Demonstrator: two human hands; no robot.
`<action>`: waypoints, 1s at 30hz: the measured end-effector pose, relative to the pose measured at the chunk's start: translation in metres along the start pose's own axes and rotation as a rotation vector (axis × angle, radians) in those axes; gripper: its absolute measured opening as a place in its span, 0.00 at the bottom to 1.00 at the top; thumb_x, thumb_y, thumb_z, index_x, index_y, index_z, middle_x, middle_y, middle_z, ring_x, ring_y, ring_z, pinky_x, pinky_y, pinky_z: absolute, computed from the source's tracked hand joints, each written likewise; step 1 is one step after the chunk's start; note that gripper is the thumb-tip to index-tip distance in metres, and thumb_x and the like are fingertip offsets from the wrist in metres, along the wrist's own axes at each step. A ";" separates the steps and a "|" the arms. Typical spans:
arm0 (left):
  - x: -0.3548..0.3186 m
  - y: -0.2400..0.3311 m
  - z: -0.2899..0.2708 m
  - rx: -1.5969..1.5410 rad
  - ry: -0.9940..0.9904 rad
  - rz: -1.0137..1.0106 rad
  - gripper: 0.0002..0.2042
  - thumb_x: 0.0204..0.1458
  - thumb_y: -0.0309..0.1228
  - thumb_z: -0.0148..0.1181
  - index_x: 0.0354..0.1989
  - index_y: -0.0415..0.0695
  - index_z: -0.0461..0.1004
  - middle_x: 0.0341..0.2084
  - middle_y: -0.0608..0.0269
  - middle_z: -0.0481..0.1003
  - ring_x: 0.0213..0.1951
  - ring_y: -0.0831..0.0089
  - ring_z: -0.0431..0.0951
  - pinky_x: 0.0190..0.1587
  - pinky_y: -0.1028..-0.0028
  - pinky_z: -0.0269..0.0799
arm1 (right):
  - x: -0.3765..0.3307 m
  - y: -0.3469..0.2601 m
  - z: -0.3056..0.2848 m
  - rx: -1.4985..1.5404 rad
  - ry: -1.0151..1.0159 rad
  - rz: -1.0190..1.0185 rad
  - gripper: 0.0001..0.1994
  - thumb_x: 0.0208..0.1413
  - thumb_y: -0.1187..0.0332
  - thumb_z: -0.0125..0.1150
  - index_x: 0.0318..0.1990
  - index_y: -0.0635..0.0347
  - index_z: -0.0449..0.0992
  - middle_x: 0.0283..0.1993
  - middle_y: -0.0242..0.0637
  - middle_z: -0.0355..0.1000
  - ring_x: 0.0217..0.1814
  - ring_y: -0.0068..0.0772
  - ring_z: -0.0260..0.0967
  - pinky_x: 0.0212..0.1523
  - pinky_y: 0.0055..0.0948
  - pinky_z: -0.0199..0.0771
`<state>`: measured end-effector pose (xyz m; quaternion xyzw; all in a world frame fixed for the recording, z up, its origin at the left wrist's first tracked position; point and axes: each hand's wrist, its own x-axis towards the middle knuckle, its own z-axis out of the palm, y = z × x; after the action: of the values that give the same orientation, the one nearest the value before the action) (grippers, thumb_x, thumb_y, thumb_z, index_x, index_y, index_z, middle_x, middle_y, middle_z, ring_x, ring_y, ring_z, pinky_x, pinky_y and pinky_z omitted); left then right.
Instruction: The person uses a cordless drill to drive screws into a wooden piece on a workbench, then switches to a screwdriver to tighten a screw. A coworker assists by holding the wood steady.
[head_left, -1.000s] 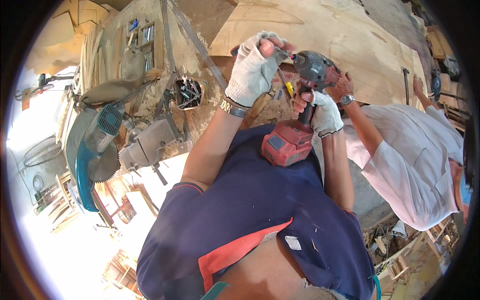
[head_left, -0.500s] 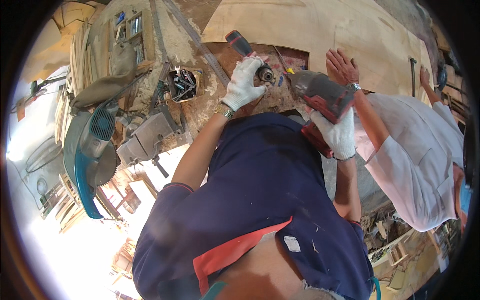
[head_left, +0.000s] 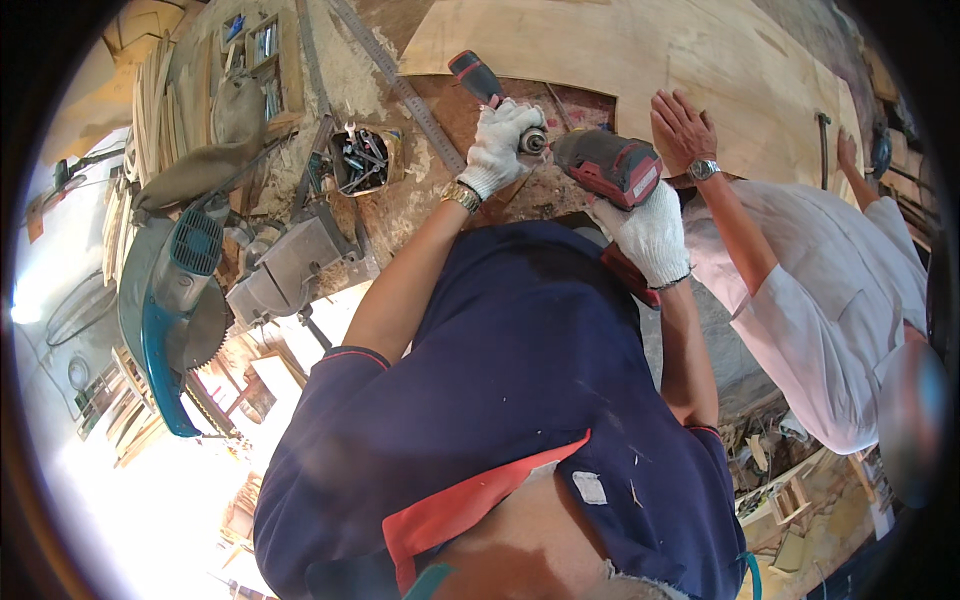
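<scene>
My left hand [head_left: 497,148], in a white knit glove, is closed round a black and red drill [head_left: 475,76]. Its dark grip points away from me, and its round metal chuck [head_left: 533,141] shows beside my thumb. In the same kind of glove, my right hand [head_left: 646,236] grips a red and black cordless driver [head_left: 612,166] by its handle. The driver lies tilted, its dark nose pointing left, close to the chuck. Whether the two touch I cannot tell. Both tools are above the worn workbench [head_left: 415,215].
A large plywood sheet [head_left: 560,45] covers the far side. At right, another person's hand [head_left: 684,130] rests on it. A box of bits and wrenches [head_left: 361,160], a metal ruler [head_left: 405,95] and a teal circular saw [head_left: 185,290] are to the left.
My right hand has swung the driver left and turned it, bringing its nose near the chuck. My left hand has shifted slightly. The other person's hand stays on the plywood.
</scene>
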<state>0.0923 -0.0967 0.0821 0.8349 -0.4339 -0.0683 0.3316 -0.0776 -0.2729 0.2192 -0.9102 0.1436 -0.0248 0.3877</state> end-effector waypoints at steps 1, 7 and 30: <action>0.000 0.000 0.000 0.007 0.003 0.006 0.20 0.39 0.33 0.77 0.42 0.55 0.75 0.42 0.67 0.78 0.52 0.61 0.77 0.67 0.56 0.60 | 0.000 0.000 0.002 -0.003 0.005 0.000 0.18 0.54 0.56 0.70 0.48 0.58 0.82 0.41 0.48 0.82 0.44 0.56 0.79 0.42 0.44 0.79; 0.000 -0.003 0.003 0.003 0.002 0.009 0.18 0.40 0.35 0.76 0.40 0.55 0.75 0.38 0.69 0.76 0.46 0.62 0.75 0.65 0.58 0.60 | -0.001 -0.002 0.014 -0.091 0.028 0.047 0.18 0.53 0.55 0.71 0.44 0.58 0.83 0.36 0.49 0.81 0.40 0.57 0.79 0.40 0.46 0.79; -0.006 -0.002 0.012 -0.045 0.032 -0.028 0.24 0.41 0.30 0.72 0.50 0.55 0.74 0.44 0.70 0.75 0.59 0.65 0.73 0.75 0.55 0.51 | 0.003 -0.038 0.025 -0.265 -0.017 0.152 0.22 0.53 0.60 0.74 0.53 0.60 0.81 0.48 0.44 0.83 0.50 0.46 0.82 0.51 0.39 0.81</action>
<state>0.0855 -0.0968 0.0706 0.8342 -0.4153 -0.0692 0.3562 -0.0612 -0.2312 0.2284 -0.9402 0.2107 0.0316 0.2659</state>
